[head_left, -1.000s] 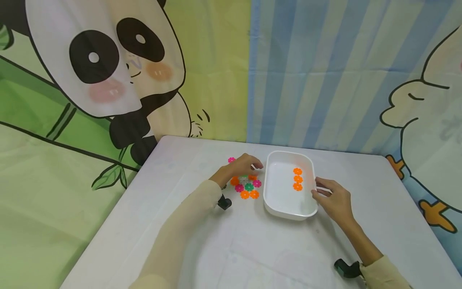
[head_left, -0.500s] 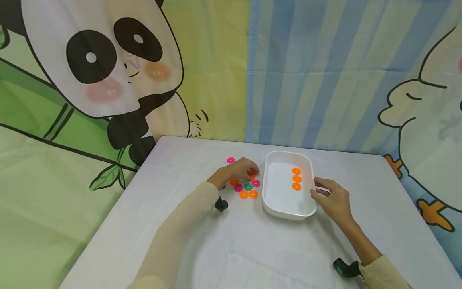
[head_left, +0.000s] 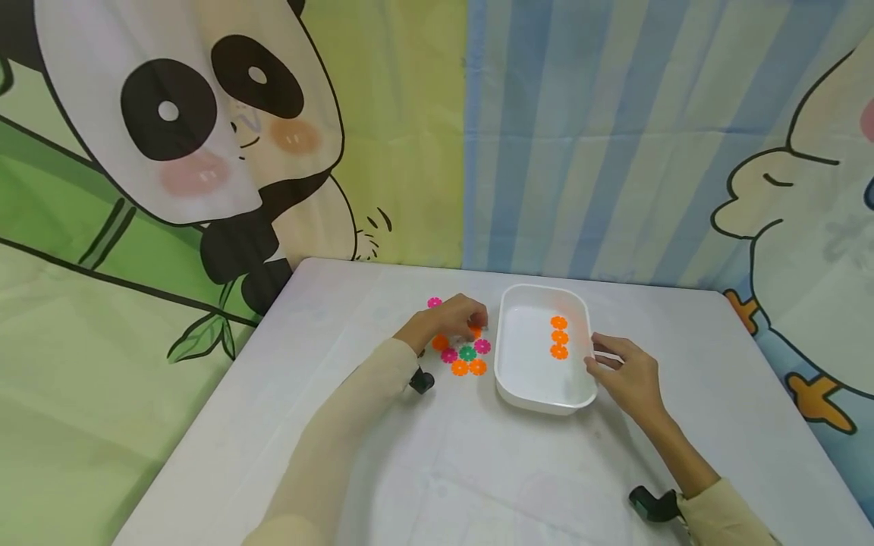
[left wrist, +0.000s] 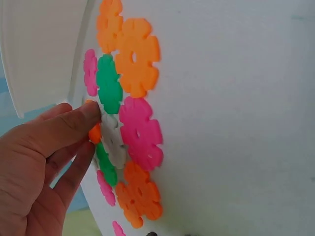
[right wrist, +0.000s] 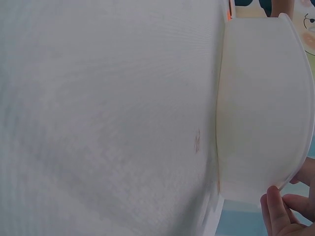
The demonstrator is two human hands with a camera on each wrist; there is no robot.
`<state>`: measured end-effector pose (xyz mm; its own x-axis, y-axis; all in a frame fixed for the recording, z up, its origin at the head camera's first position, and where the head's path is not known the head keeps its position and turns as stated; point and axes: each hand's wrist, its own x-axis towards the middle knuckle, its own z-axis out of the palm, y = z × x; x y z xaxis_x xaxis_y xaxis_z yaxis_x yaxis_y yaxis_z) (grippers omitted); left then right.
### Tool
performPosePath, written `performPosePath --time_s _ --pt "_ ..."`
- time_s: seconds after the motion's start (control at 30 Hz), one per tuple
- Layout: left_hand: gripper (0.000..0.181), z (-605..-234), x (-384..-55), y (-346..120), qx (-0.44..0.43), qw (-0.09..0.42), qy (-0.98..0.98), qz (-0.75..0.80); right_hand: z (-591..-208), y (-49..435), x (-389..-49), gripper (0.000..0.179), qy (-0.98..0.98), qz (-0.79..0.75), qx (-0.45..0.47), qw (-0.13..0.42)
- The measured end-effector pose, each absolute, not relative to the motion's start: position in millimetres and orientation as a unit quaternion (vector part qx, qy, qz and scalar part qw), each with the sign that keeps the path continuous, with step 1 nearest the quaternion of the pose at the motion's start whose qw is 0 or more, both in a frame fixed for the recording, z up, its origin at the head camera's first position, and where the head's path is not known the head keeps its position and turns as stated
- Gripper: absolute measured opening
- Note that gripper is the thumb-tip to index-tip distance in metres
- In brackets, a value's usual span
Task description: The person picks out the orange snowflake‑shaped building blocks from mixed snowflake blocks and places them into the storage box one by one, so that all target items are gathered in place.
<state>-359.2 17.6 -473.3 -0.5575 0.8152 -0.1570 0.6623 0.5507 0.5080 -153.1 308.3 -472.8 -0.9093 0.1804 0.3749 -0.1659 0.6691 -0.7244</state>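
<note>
Tabletop (head_left: 519,470): is spreading out white beneath everything
Orange flower pieces (head_left: 460,368): two are lying side by side at the near edge
Pink flower pieces (head_left: 448,355): are lying scattered, one resting at the far side
White flower piece (left wrist: 114,141): is lying between two green flower pieces (left wrist: 109,83)
White tub (head_left: 546,404): is standing upright, right of these
Brownish mark (right wrist: 198,141): is showing near the tub

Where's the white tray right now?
In the head view, the white tray stands on the table right of the flower cluster, with the right hand holding its right side.
</note>
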Motion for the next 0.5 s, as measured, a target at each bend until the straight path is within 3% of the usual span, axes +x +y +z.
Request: performPosePath --time_s 0.23,0.5 --pt "0.028 -472 -356 19 0.449 0.168 0.861 0.172 -472 307 -154 0.044 -0.89 0.406 -0.003 0.209" --pt "0.038 -457 -345 14 0.445 0.19 0.858 0.169 -472 308 -153 0.045 -0.89 0.405 -0.002 0.211"
